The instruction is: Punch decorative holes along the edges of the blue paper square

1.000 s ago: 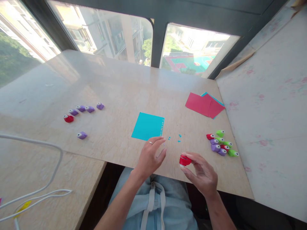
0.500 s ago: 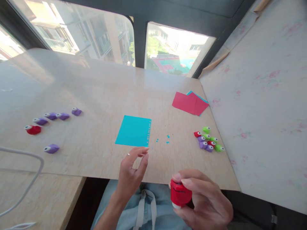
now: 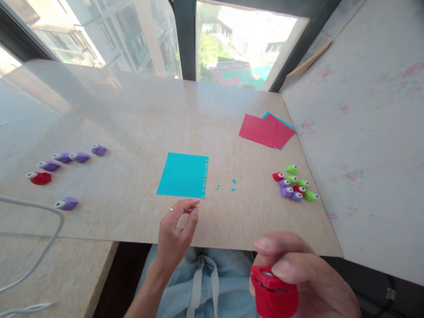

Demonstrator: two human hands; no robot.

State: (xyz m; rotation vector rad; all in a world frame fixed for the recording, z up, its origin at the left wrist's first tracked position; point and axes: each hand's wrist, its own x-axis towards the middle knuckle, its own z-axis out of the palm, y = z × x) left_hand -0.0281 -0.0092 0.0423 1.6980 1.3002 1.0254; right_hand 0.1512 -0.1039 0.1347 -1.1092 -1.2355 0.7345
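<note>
The red craft punch (image 3: 275, 295), gripped by the right hand (image 3: 313, 276), has neared the camera, to the near right of the blue sheet (image 3: 182, 174). The left hand (image 3: 177, 227), loosely curled, seems empty beside the sheet's near edge; brushing rightward could scatter the cut-outs (image 3: 233, 190).

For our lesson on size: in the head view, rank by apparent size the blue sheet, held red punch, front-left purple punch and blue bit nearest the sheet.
1. Blue sheet and held red punch: similar, so unranked; the punch is near the camera and cut off.
2. Front-left purple punch.
3. Blue bit.
</note>
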